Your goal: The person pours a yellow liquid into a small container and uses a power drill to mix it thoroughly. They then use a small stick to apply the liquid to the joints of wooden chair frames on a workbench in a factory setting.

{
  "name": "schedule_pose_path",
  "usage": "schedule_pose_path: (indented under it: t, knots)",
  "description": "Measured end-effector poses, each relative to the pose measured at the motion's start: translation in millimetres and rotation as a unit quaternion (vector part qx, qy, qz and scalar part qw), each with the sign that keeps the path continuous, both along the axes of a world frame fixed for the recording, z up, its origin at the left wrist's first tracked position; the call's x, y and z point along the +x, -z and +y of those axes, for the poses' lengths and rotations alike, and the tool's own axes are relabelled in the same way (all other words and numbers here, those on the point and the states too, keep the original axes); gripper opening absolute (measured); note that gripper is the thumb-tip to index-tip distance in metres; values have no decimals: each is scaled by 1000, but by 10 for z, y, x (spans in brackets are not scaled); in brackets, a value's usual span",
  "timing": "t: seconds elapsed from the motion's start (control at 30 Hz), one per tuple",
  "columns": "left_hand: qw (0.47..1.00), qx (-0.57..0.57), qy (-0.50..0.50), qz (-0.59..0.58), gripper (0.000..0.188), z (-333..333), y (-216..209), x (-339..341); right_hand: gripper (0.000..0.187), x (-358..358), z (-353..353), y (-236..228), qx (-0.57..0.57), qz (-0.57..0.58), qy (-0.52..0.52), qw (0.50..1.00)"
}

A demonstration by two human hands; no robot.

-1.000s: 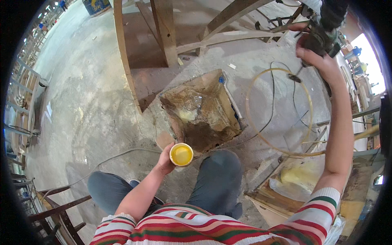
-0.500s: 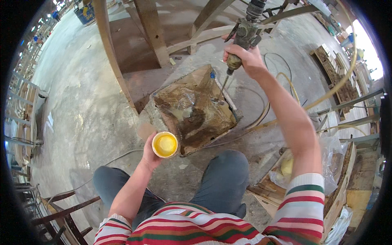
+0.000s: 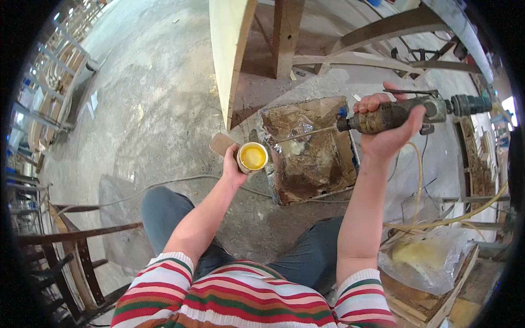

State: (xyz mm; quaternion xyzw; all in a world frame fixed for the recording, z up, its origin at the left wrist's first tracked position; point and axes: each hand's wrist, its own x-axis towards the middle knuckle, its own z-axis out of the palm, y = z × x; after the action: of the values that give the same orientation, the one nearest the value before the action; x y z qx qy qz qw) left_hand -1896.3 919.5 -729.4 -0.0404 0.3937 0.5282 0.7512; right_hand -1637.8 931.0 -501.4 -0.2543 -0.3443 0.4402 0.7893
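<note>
My left hand (image 3: 233, 172) is closed round a small round tub (image 3: 253, 157) of yellow liquid, held upright above the floor. A flat tan paddle-shaped piece (image 3: 221, 143) juts out beside those fingers; whether they grip it too, I cannot tell. My right hand (image 3: 391, 134) wraps round the body of an air drill (image 3: 380, 116), which lies nearly level. From its chuck a long thin rod (image 3: 306, 133) points left, its tip just right of the tub's rim, apparently apart from it. Below the rod lies a shallow, resin-stained tray (image 3: 317, 175) with crumpled lining.
A wooden frame (image 3: 284, 41) with legs and curved rails stands ahead. A yellowish hose (image 3: 448, 223) loops at the right, near a crate with a clear plastic bag (image 3: 426, 262). A cable (image 3: 164, 183) crosses the floor. Dark wooden legs (image 3: 71, 257) are at the lower left.
The drill has swung from upright over the tray to nearly level, its rod now pointing left towards the tub. The view has shifted, and the tub remains in my left hand.
</note>
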Motion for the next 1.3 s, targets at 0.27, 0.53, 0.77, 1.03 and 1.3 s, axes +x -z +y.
schedule_pose_path:
  t: [0.27, 0.53, 0.77, 1.03, 1.3]
  knots:
    - [998, -18, -26, -56, 40, 15, -31, 132, 77, -339, -36, -104, -13, -72, -8, 997]
    - [998, 11, -34, -56, 48, 60, -96, 307, 67, -443, 25, 21, 6, -54, -55, 997]
    - [994, 40, -9, -98, 53, 129, 400, 258, 55, -642, 68, 98, 37, -99, -113, 988]
    - [995, 4, 41, -92, 51, 99, 84, 686, 68, -569, 32, 156, 19, -222, -73, 972]
    - [990, 26, 40, -132, 48, 107, 265, 682, 88, -643, 18, 98, -18, -232, -88, 969]
